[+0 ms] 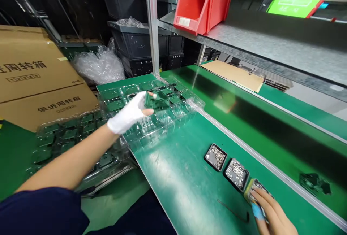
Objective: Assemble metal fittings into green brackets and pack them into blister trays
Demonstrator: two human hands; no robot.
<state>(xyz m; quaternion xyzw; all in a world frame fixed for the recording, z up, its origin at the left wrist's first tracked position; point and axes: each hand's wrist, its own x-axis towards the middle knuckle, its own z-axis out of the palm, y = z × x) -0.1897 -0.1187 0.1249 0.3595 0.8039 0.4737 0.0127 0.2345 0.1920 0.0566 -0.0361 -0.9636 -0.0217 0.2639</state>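
Note:
My left hand (130, 114), wearing a white fingerless glove, reaches over a clear plastic blister tray (173, 119) and grips a small green circuit board (154, 100) between thumb and fingers. More green boards (114, 94) lie in the tray's far pockets; its near pockets look empty. My right hand (271, 213), with blue tape on one finger, rests its fingertips in a small black dish of metal screws (257, 188) at the table's near right. Whether it holds a screw is hidden.
Two more black dishes of screws (215, 156) (236, 173) sit beside it, and a dark hex key (234, 211) lies in front. A stack of filled trays (67, 137), cardboard boxes (35, 72), a conveyor belt (271, 126) and a red bin (203, 4) on the shelf surround the green mat.

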